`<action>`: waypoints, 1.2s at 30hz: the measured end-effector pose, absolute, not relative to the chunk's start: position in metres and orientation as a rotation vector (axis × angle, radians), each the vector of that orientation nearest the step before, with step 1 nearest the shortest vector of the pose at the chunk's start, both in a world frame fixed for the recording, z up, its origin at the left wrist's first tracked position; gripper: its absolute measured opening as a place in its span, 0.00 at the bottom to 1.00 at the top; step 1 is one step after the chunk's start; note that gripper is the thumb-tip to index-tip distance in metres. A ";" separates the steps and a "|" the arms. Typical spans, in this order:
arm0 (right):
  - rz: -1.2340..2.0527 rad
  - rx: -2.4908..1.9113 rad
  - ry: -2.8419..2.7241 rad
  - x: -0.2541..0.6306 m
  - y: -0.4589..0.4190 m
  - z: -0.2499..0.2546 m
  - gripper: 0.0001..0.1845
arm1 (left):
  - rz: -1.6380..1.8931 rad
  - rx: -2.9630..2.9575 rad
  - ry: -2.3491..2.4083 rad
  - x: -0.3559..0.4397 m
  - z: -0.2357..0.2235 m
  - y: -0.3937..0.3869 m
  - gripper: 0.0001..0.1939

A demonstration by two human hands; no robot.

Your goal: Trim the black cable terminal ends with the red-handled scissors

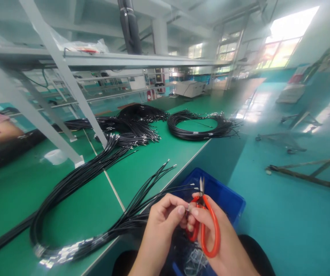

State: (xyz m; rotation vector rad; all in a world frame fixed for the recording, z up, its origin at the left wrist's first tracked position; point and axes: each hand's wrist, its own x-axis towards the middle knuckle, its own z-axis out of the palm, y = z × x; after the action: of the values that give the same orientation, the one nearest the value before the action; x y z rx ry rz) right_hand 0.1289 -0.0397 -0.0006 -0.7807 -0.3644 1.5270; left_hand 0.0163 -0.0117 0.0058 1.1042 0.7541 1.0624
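Note:
Red-handled scissors (215, 230) rest in my right hand (225, 234), with their narrow blades pointing up and slightly apart. My right thumb and forefinger are also brought together near my left fingertips. My left hand (163, 218) is closed in a pinch on a small shiny tip, mostly covered by the fingers; whether it belongs to a cable I cannot tell. Behind the left hand, a bundle of black cables (115, 229) comes off the table, wrapped in clear tape. A few of its loose ends, with pale tips, stick out beyond the hand and beside the scissors.
Below my hands is a blue bin (235, 199) with clear plastic scraps (196, 261). More cables lie coiled (193, 134) on the green table (150, 147). Shelf posts (75, 82) rise from it, near a white roll (56, 156). A person's arm (2, 132) shows at left.

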 end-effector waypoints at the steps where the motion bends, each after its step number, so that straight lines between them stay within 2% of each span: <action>1: 1.524 -0.784 -0.361 0.128 -0.040 0.000 0.13 | 1.063 1.082 0.738 0.017 0.005 -0.012 0.04; 7: 1.554 -0.754 -0.334 0.130 -0.038 0.004 0.09 | 1.094 1.203 0.825 0.012 0.002 -0.009 0.06; 10: 1.550 -0.753 -0.296 0.132 -0.037 0.005 0.09 | 1.195 1.635 1.131 0.007 0.003 -0.009 0.03; 13: 1.559 -0.764 -0.286 0.131 -0.036 0.006 0.10 | 1.226 2.146 1.293 0.006 0.003 -0.013 0.12; 16: 1.579 -0.784 -0.297 0.128 -0.036 0.007 0.09 | 1.188 2.375 1.373 0.006 0.002 -0.014 0.12; 19: 1.571 -0.779 -0.295 0.127 -0.036 0.006 0.09 | 1.169 2.195 1.408 0.004 0.002 -0.014 0.11; 26: 1.533 -0.797 -0.410 0.126 -0.033 0.009 0.07 | 0.983 1.487 0.971 0.004 0.001 -0.016 0.04; 32: 1.302 -0.931 -0.452 0.125 -0.031 0.009 0.19 | 0.973 1.447 0.992 0.004 -0.006 -0.013 0.06; 36: 1.265 -0.936 -0.458 0.123 -0.030 0.005 0.20 | 0.980 1.425 0.981 0.006 -0.004 -0.012 0.06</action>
State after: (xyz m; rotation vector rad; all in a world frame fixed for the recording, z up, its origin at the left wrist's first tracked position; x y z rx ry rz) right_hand 0.1232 -0.0297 0.0050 -0.9360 -0.4580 1.2648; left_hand 0.0060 -0.0119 -0.0041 1.4251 0.9810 0.9801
